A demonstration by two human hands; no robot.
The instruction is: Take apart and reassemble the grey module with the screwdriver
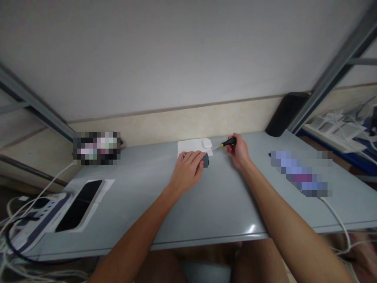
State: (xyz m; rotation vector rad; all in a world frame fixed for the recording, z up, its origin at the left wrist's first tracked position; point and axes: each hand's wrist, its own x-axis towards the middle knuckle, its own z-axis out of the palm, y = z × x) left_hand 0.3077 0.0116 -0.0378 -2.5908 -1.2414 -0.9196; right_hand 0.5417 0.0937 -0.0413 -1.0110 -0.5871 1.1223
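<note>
My left hand [190, 169] is wrapped over a small dark grey box-shaped object [205, 160] on the desk. Most of that object is hidden under the fingers. In my right hand [239, 151] is a screwdriver [228, 142] with a black and yellow handle. Its thin shaft points left, toward the grey object, and the tip lies close to my left fingers; whether it touches the object I cannot tell. Behind my left hand lies a white sheet of paper [188, 145], with a small white rounded case [206, 143] on its right part.
On the left of the grey desk [132, 208] lie a phone [79, 206] on paper and a power strip [44, 220] with cables. A black cylinder [285, 114] leans at the back right. Blurred-out items [97, 148] lie at the back left, and another blurred device [300, 175] is on the right.
</note>
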